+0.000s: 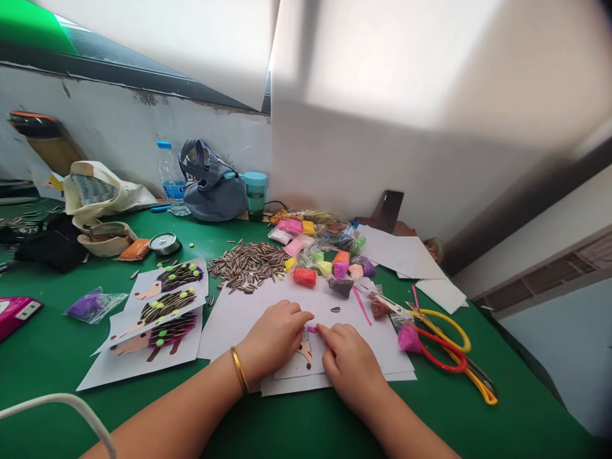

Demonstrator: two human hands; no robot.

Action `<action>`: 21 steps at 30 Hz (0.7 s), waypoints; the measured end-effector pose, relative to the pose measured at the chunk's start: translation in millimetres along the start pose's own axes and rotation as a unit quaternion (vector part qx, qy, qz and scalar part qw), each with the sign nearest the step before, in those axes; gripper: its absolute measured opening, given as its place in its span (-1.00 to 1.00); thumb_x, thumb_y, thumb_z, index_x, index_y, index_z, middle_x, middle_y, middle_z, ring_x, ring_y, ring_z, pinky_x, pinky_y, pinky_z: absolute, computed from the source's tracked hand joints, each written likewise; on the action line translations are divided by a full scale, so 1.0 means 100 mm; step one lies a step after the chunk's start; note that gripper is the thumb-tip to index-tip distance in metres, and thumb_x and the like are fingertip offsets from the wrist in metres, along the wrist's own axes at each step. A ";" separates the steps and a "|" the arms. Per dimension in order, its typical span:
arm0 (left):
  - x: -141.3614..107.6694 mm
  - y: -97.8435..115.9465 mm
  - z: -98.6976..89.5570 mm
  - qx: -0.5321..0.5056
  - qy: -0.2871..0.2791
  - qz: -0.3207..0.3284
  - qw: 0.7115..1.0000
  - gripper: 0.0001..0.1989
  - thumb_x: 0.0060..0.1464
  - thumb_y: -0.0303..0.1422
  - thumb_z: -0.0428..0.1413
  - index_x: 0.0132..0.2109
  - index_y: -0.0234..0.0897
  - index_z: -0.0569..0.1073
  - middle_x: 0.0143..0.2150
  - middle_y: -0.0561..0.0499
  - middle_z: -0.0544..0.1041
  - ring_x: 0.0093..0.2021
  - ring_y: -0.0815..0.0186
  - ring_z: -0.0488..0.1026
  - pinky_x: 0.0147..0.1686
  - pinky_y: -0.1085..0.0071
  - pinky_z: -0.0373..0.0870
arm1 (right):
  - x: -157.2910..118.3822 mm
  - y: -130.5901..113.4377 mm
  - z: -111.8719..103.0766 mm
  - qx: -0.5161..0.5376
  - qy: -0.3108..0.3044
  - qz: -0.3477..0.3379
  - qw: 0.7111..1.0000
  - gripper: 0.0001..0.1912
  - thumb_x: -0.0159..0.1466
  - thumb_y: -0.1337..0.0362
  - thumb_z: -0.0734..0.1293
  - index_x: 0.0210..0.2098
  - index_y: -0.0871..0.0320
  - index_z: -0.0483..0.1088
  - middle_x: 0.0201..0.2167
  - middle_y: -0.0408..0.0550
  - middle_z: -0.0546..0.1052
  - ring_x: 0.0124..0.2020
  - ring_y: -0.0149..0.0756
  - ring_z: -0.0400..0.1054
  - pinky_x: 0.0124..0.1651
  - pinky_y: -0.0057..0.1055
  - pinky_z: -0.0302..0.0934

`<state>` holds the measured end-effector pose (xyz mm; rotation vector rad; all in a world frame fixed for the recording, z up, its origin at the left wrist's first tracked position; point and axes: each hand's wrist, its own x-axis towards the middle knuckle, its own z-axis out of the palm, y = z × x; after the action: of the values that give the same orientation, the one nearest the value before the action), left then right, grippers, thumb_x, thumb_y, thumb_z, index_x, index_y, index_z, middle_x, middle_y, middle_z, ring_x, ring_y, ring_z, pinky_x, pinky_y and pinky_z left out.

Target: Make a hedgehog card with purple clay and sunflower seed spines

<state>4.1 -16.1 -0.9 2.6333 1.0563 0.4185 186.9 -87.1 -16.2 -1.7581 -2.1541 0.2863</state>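
Observation:
A small strip of magenta clay (312,329) lies on a paper with a hedgehog's pointed face (305,354) showing between my hands. My right hand (352,366) touches the strip with its index fingertip, its thumb held apart lower down. My left hand (273,336), a gold bangle at the wrist, rests on the paper's left side with its index finger stretched over the top. It holds nothing that I can see, and it covers part of the drawing. Just beyond is a single sunflower seed (335,310); a thin pink clay strip (362,306) lies farther right.
Sunflower seeds (248,262) are heaped beyond the white sheets. Bagged coloured clay (305,276) sits behind my hands. Red-handled scissors (442,360) and yellow-handled scissors (466,341) lie right. Seed-covered hedgehog pictures (165,312) are at left; a white cable (62,398) crosses the near left corner.

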 end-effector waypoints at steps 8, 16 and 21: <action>0.01 -0.01 -0.03 -0.070 0.048 -0.030 0.996 -0.71 0.14 -0.49 0.04 -0.01 -0.22 0.48 -0.19 -0.04 0.53 -0.12 0.20 0.41 -0.10 0.28 0.34 | 0.01 0.03 0.01 0.008 0.040 -0.019 0.999 -0.47 0.18 0.51 0.17 0.14 0.20 0.35 -0.29 0.01 0.45 -0.22 -0.19 0.25 -0.14 -0.29 0.20; 0.05 0.01 -0.13 -0.195 0.070 -0.115 0.971 -0.86 0.14 -0.31 0.09 -0.24 -0.23 0.52 -0.29 0.03 0.56 -0.27 0.28 0.47 -0.22 0.37 0.36 | 0.01 0.03 -0.04 0.040 0.058 -0.028 0.997 -0.67 0.19 0.50 0.19 -0.20 0.11 0.51 -0.36 -0.04 0.43 -0.25 -0.24 0.25 -0.18 -0.34 0.16; 0.07 0.01 -0.10 -0.199 0.049 -0.121 0.971 -0.85 0.13 -0.32 0.08 -0.25 -0.23 0.53 -0.28 0.03 0.57 -0.26 0.28 0.47 -0.22 0.38 0.36 | 0.02 0.03 -0.01 0.037 0.044 -0.021 0.998 -0.66 0.20 0.51 0.19 -0.15 0.12 0.49 -0.33 -0.04 0.44 -0.22 -0.22 0.26 -0.14 -0.34 0.16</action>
<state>5.6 -10.5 9.8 2.1240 1.1665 0.6363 189.7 -84.0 -16.5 -1.6521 -2.0878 0.2692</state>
